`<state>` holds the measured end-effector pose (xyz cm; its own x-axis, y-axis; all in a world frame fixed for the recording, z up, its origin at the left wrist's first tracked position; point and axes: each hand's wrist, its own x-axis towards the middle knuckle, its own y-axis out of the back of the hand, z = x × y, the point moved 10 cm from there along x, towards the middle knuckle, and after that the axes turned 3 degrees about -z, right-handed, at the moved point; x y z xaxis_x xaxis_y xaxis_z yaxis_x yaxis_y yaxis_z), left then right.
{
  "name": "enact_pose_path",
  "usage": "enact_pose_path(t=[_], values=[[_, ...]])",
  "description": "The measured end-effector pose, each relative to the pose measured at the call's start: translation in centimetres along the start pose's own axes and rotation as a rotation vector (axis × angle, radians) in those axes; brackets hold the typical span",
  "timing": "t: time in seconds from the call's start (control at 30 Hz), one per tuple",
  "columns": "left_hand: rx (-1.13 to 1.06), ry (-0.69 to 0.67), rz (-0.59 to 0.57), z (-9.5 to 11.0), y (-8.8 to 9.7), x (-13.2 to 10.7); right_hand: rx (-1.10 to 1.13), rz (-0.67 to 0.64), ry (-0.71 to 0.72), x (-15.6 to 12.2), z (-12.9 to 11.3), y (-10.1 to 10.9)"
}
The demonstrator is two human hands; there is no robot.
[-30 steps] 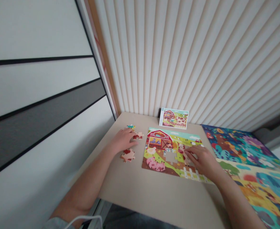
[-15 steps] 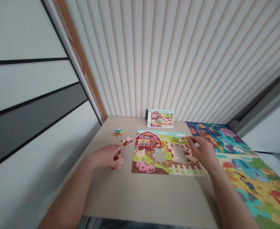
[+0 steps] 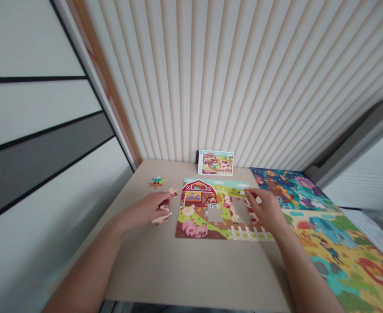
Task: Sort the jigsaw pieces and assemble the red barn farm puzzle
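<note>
A farm jigsaw puzzle [image 3: 198,226] lies on the beige table [image 3: 191,269], with two empty gaps near its middle. My left hand [image 3: 147,210] is curled just left of the puzzle, its fingertips pinched on a pinkish loose puzzle piece [image 3: 161,218]. My right hand [image 3: 267,209] rests on the puzzle's right part beside the bigger gap, fingers bent round a small pale piece [image 3: 258,200]. Two more loose pieces [image 3: 156,181] lie further back on the left.
A small picture card [image 3: 215,162] of the farm scene leans against the ribbed wall behind the puzzle. A large colourful patterned mat [image 3: 324,230] covers the surface to the right. A panelled wall rises at the left table edge.
My right hand drew back from the puzzle's middle to its right part, leaving a second gap. My left hand slid back from the far loose piece to the nearer one.
</note>
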<state>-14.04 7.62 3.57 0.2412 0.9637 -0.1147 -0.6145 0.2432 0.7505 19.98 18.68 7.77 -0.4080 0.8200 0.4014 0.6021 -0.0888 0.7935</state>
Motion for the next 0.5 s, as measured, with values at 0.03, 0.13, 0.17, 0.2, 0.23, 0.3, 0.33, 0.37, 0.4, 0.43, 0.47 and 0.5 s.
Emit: enact_pose_path(t=[0.03,0.13,0.17,0.2,0.23,0.3,0.33,0.37,0.4,0.43,0.47,0.5], values=[[-0.042,-0.028,0.053,0.5,0.3,0.3,0.005,-0.011,0.005,0.0,-0.1,-0.3],[-0.256,-0.065,0.221,1.1,0.5,1.2,0.035,-0.052,0.031,-0.2,-1.2,-1.3],[-0.349,-0.065,0.254,1.0,0.2,1.5,0.067,-0.082,0.044,-0.3,-1.8,-1.9],[-0.432,-0.066,0.269,1.0,-0.5,1.8,0.114,-0.119,0.055,-0.5,-2.6,-2.5],[-0.499,-0.071,0.267,1.1,-1.2,2.2,0.169,-0.161,0.067,-0.8,-3.4,-3.3],[-0.586,-0.086,0.252,1.4,-2.8,2.8,0.281,-0.249,0.084,-1.6,-5.4,-5.0],[-0.608,-0.095,0.248,1.7,-3.5,3.0,0.325,-0.292,0.092,-2.0,-6.3,-5.9],[-0.618,-0.107,0.244,2.0,-4.2,3.2,0.364,-0.336,0.09,-2.5,-7.1,-6.8],[-0.621,-0.124,0.238,2.4,-4.7,3.3,0.405,-0.365,0.079,-2.9,-7.8,-7.6],[-0.621,-0.146,0.23,2.9,-5.3,3.3,0.448,-0.39,0.066,-3.2,-8.3,-8.4],[-0.619,-0.174,0.218,3.5,-5.7,3.4,0.492,-0.409,0.051,-3.5,-8.7,-9.0],[-0.613,-0.206,0.203,4.0,-6.1,3.3,0.534,-0.429,0.038,-3.8,-9.1,-9.6]])
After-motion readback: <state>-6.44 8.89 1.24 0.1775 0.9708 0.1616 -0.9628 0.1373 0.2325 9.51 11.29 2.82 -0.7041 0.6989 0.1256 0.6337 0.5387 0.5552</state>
